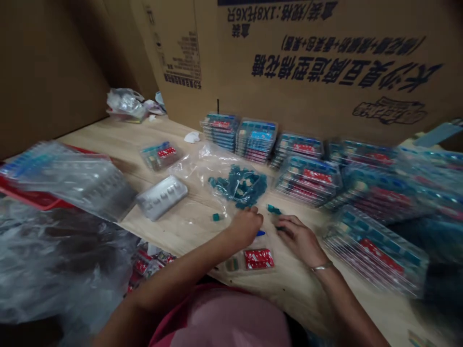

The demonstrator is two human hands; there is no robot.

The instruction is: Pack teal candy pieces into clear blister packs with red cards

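My left hand [248, 226] is closed, its fingers curled down at the near edge of a clear plastic bag of small teal blocks [240, 185]. What its fingertips hold, if anything, is hidden. My right hand [298, 238] is closed too, with a small dark teal piece showing at its fingertips. Just beyond those fingers lie loose teal blocks [274, 209]. Partly covered by my left hand is a clear tray with a red patterned packet [259, 259] and something blue in it. A single teal block [216, 217] sits on the table to the left.
Stacks of filled clear trays [307, 178] line the back and right of the wooden table. At left are a filled tray [161, 155], upturned clear trays [162, 196] and a red bin [36, 195] with more trays. A large cardboard box [307, 106] stands behind.
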